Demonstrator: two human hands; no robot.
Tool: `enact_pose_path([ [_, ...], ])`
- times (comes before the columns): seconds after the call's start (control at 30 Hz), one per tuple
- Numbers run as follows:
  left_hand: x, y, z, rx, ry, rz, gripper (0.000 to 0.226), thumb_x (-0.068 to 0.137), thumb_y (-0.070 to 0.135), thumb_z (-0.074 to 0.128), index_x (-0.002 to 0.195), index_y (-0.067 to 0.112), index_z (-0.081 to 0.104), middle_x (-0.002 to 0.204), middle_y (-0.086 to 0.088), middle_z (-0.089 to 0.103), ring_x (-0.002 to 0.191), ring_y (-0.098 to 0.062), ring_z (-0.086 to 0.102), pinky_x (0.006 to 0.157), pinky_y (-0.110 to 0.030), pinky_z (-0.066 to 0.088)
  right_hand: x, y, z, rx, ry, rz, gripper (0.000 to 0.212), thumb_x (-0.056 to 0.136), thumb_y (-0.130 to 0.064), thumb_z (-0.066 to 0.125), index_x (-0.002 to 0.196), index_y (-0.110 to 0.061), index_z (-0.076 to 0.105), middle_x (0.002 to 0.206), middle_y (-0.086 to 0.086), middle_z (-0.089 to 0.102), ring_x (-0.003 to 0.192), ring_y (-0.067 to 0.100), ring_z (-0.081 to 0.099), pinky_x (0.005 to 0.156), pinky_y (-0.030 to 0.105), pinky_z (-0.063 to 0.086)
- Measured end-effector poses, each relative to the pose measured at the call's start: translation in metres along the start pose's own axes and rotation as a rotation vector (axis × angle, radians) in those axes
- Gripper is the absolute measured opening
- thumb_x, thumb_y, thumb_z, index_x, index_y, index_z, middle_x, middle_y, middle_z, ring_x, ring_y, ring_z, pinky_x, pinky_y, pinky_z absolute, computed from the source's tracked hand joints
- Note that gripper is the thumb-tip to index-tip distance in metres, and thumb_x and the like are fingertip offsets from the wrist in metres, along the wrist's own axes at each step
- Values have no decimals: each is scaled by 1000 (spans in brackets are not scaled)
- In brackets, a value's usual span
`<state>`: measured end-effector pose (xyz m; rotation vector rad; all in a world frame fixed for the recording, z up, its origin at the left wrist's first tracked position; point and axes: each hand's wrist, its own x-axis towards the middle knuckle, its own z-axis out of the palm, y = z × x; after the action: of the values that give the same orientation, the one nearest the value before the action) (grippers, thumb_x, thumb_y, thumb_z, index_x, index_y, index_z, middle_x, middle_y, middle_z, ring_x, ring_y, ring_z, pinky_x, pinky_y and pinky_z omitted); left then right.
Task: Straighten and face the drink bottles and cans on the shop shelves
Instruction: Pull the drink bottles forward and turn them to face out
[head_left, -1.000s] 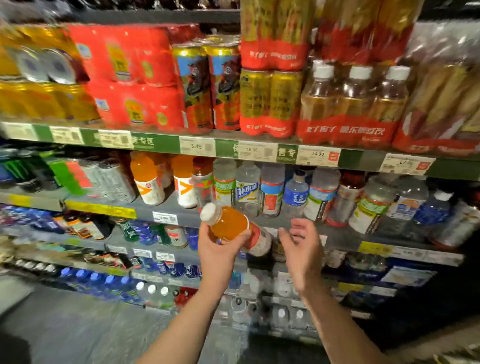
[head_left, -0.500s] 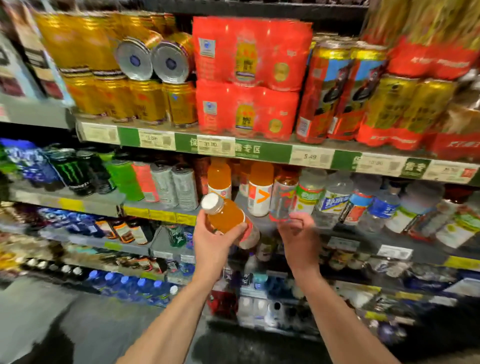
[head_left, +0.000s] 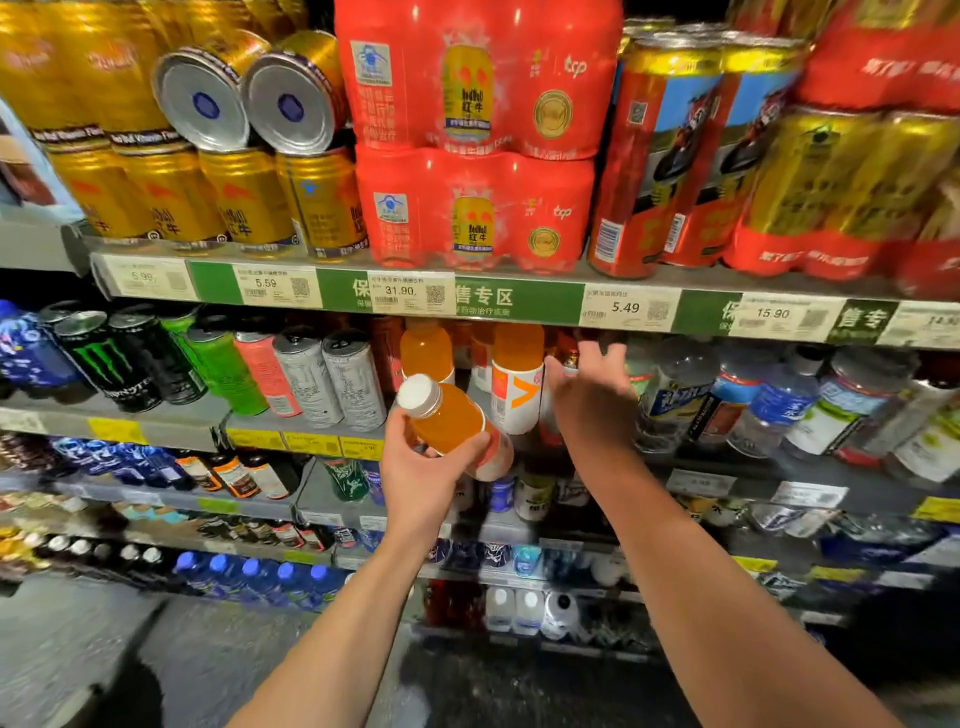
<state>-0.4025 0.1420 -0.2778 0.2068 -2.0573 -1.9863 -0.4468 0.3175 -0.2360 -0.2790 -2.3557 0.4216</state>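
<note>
Right hand (head_left: 592, 400) has gone up off red-label btl, fingers now spread at orange btl row (head_left: 517, 382), while left hand (head_left: 426, 467) grips tilted orange juice btl (head_left: 452, 423), prob making room to reshelve.

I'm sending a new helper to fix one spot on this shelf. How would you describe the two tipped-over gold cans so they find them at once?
Start at the top shelf with the green price strip, left of the red shrink-wrapped packs. The two tipped gold cans lie on top of the upright gold cans. Unlike their neighbours, they show round silver ends to the aisle.
</note>
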Motion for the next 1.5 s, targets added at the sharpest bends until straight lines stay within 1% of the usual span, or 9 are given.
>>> enact_pose_path([
  [0.13, 15, -2, 4, -21, -27, -8, 69, 63, 10, 93, 117, 31, 57, 96, 19, 71, 86, 13, 65, 71, -6, 49, 5, 3, -1, 124, 24, -60, 53, 91, -46, 58, 83, 6, 65, 74, 27, 60, 56, 40, 62, 45, 39, 49],
  [0.3, 26, -5, 10, -133, -114, -35, 70, 53, 9, 95, 111, 30, 61, 94, 12, 73, 85, 2, 69, 75, -23, 54, 9, 1, 1, 123, -215, 263, 52, 83, -38, 75, 118, -3, 58, 103, 24, 70, 93, 44, 68, 75, 45, 55],
  [0.6, 35, -9, 7, -70, -265, 24, 87, 50, 53, 91, 127, 36, 54, 109, 22, 70, 100, 4, 66, 84, -18, 53, -35, -3, -3, 359, -70, 284, 51, 73, -28, 86, 111, -32, 51, 99, 1, 64, 85, 18, 60, 67, 28, 42],
  [0.87, 34, -6, 18, -149, -300, 62, 82, 50, 48, 92, 122, 40, 54, 112, 21, 70, 103, 1, 67, 83, -15, 54, -50, 10, -16, 531, 82, 516, 57, 58, -48, 82, 102, -43, 46, 85, -43, 60, 75, -23, 55, 60, 2, 38],
  [1.0, 32, -2, 37, -121, -284, 48, 78, 50, 47, 91, 120, 41, 56, 110, 18, 71, 100, -2, 69, 79, -24, 56, -59, 26, -29, 597, 144, 500, 56, 61, -51, 81, 106, -51, 47, 94, -43, 60, 83, -21, 58, 70, -2, 40],
  [1.1, 32, 1, 53, -85, -225, 64, 73, 48, 45, 90, 113, 43, 59, 110, 13, 70, 98, -5, 68, 74, -22, 56, -64, 44, -37, 651, 129, 540, 64, 64, -50, 88, 111, -62, 46, 93, -31, 67, 83, -13, 64, 72, 1, 44],
  [1.23, 33, 5, 73, 27, -220, 191, 55, 59, 41, 85, 110, 34, 66, 110, 1, 67, 105, -24, 64, 87, -53, 54, -66, 72, -46, 713, 41, 561, 107, 60, -57, 86, 150, -34, 34, 99, -27, 67, 91, -7, 66, 93, 32, 51],
  [1.4, 28, 9, 101, 150, -182, 216, 65, 53, 43, 88, 111, 40, 59, 109, 15, 60, 99, 8, 59, 82, -6, 44, -61, 97, -61, 792, -22, 446, 115, 59, -67, 78, 151, -14, 35, 98, -41, 62, 86, -19, 61, 86, 12, 43],
  [1.5, 23, 7, 113, 271, -156, 262, 70, 62, 41, 90, 120, 39, 51, 108, 26, 52, 101, 1, 53, 84, -6, 38, -57, 106, -65, 824, -68, 408, 101, 62, -58, 80, 142, -8, 44, 96, -35, 65, 83, -12, 64, 79, 0, 42],
])
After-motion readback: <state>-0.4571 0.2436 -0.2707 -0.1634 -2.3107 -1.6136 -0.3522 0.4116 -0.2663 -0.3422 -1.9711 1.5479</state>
